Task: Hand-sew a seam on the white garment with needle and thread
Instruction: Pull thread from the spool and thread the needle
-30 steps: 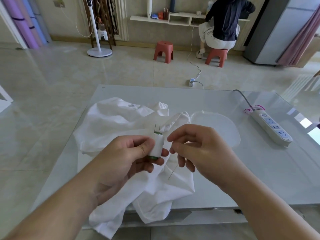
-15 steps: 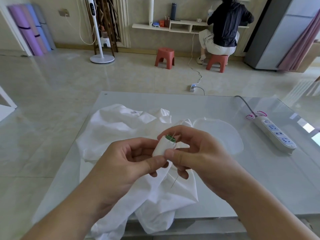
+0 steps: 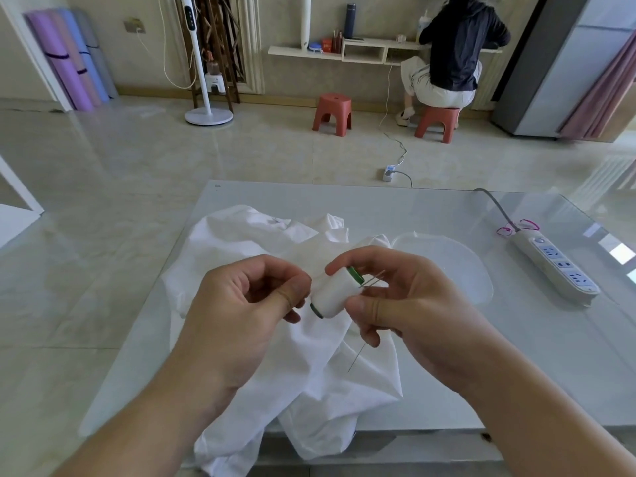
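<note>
From the head camera, the right hand (image 3: 406,304) holds a spool of white thread (image 3: 333,292) with green ends, thumb on its near side and forefinger arching over the top. The spool is tilted, its upper end leaning to the right. Two thin needles stick out of that upper end. Another needle (image 3: 356,357) hangs slanting down from the lower fingers (image 3: 370,337) of the same hand, its tip above the cloth. The left hand (image 3: 247,304) is just beside the spool, its thumb and forefinger pressed together at the tips next to the spool's lower end; whether they pinch a thread I cannot tell. Below both hands the white garment (image 3: 261,242) lies crumpled on the glass tabletop (image 3: 516,373), part of it drooping over the near edge. A power strip (image 3: 557,266) rests on the tabletop well to the right. Across the room a person (image 3: 454,53) sits on a red stool (image 3: 437,120), with a second red stool (image 3: 333,113) nearby.
</note>
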A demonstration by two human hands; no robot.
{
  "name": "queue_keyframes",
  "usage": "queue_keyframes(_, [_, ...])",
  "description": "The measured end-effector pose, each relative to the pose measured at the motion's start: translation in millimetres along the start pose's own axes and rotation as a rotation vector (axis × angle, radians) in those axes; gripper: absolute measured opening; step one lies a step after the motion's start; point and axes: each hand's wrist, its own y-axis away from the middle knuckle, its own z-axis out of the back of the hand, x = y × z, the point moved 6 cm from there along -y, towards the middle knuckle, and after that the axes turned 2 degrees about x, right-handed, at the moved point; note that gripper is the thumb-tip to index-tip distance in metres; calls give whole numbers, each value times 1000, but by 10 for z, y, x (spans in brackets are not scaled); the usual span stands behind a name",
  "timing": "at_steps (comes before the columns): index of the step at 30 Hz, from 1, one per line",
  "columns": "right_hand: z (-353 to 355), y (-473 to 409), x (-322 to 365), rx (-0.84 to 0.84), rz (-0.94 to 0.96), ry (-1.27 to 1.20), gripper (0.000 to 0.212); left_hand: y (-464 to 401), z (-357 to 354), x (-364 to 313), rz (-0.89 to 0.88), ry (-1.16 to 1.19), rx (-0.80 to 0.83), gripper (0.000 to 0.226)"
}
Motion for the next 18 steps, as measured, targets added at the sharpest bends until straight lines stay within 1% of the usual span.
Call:
queue_keyframes(4, [13, -6, 2, 21, 1, -40, 35, -28, 66, 50, 39, 47, -71, 15])
queue_keyframes(11, [17, -14, 11, 56, 5, -70, 37, -50, 100, 75, 65, 117, -102, 19])
queue_keyframes(13, [28, -10, 14, 63, 9, -77, 38, -55, 82, 66, 66, 138, -41, 20])
queue_keyframes(17, [52, -8, 8, 67, 13, -79, 39, -2, -39, -26, 46, 146, 239, 9])
queue_keyframes(18, [60, -9, 10, 65, 12, -87, 38, 8, -44, -44, 35, 137, 277, 12])
